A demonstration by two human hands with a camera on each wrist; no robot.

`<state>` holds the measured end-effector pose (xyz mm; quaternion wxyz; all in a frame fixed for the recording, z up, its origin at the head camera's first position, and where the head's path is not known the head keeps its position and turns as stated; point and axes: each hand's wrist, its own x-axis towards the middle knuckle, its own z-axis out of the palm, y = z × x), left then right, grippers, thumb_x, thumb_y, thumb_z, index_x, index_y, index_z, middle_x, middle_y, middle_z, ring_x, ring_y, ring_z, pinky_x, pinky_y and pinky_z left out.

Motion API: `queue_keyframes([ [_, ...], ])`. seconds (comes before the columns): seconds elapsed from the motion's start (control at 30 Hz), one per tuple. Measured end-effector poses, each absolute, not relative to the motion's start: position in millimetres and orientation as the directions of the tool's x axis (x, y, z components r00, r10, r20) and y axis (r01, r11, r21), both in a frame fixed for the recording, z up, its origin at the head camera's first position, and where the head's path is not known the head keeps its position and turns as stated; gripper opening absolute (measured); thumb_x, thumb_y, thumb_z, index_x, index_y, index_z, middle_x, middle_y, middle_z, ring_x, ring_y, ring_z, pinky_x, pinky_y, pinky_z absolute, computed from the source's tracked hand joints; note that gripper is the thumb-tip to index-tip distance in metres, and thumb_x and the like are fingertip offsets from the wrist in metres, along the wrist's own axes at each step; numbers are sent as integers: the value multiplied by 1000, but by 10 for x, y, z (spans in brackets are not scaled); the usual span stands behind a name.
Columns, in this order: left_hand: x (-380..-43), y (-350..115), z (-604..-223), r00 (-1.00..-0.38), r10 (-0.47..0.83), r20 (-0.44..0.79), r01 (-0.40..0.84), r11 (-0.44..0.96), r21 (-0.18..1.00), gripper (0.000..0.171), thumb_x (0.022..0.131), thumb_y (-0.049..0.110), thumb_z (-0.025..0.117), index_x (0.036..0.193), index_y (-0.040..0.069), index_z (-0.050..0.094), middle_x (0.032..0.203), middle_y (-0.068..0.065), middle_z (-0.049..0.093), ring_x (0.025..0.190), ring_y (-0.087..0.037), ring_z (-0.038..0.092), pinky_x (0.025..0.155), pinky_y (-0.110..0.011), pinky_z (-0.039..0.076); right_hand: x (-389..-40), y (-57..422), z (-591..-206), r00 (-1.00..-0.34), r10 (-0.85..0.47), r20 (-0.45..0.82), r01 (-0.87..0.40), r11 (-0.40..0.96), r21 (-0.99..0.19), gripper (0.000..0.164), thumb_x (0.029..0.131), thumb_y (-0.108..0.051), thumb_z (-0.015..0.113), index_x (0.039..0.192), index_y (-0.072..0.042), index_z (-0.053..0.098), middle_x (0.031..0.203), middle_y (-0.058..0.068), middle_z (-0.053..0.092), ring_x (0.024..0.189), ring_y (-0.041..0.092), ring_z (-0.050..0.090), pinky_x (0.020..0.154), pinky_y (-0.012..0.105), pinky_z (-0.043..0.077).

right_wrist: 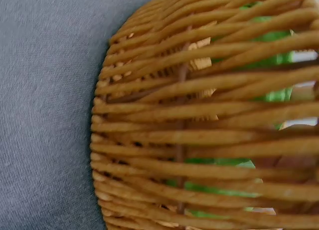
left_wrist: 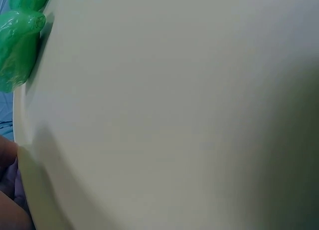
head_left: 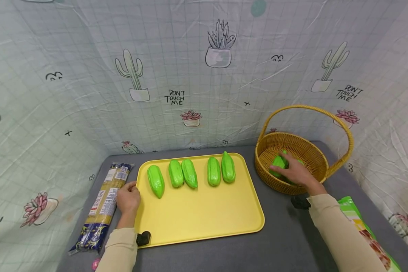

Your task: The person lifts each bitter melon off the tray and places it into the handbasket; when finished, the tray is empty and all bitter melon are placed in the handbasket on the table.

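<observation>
The yellow tray (head_left: 204, 215) lies in the middle of the table in the head view. Along its far side lie several shiny green ridged gourds (head_left: 189, 173): one at the left, then two pairs. My left hand (head_left: 128, 198) holds the tray's left rim, with a fingertip at that edge in the left wrist view. Inside the wicker basket (head_left: 268, 179), at the right, my right hand (head_left: 297, 173) grips a green gourd (head_left: 278, 164) between thumb and fingers. More green shows beside that hand, partly hidden. The right wrist view has mostly the basket's woven wall (right_wrist: 149, 125).
Left of the tray lies a long clear-and-blue pasta packet (head_left: 103, 204), with a small pink object (head_left: 95, 263) near its lower end. A green printed bag (head_left: 367, 234) lies at the right, partly behind my right sleeve. The basket's tall handle (head_left: 306, 107) arches above it.
</observation>
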<state>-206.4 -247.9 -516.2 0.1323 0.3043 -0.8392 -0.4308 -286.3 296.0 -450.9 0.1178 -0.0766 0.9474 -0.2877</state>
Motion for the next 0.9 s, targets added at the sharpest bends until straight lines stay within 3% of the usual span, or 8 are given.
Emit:
queue_keyframes([
  [0.07, -2064, -2479, -5164, -780, -625, -39, -395, 442, 805, 38, 101, 6, 41, 127, -4, 67, 126, -31, 65, 117, -50, 58, 98, -59, 46, -2860, 2967, -4505, -957, -215, -194, -72, 825, -561, 92, 100, -54, 57, 163, 0, 16, 164, 40, 5, 110, 49, 58, 82, 50, 50],
  [0.2, -2060, -2483, -5165, -780, -625, -41, -393, 438, 809, 38, 102, 6, 41, 128, -4, 67, 127, -31, 64, 117, -50, 58, 97, -59, 47, -2865, 2983, -4505, -953, -224, -205, -73, 824, -562, 93, 100, -55, 58, 163, 0, 15, 164, 39, 4, 141, 64, 28, 104, 71, 38],
  [0.57, -2045, -2488, -5164, -786, -615, -58, -393, 425, 815, 39, 103, 7, 41, 130, -4, 65, 128, -31, 63, 117, -50, 57, 94, -58, 48, -2918, 3024, -4568, -937, -236, -257, -58, 832, -551, 93, 100, -47, 62, 161, 6, 16, 162, 43, 6, 145, 65, 15, 112, 77, 25],
  [0.9, -2056, -2489, -5179, -788, -612, -67, -395, 420, 817, 39, 103, 7, 41, 131, -4, 65, 129, -31, 63, 117, -50, 57, 94, -58, 48, -2930, 3077, -4598, -937, -219, -272, -34, 832, -554, 96, 98, -48, 64, 160, 7, 16, 161, 45, 5, 145, 66, 12, 111, 77, 25],
])
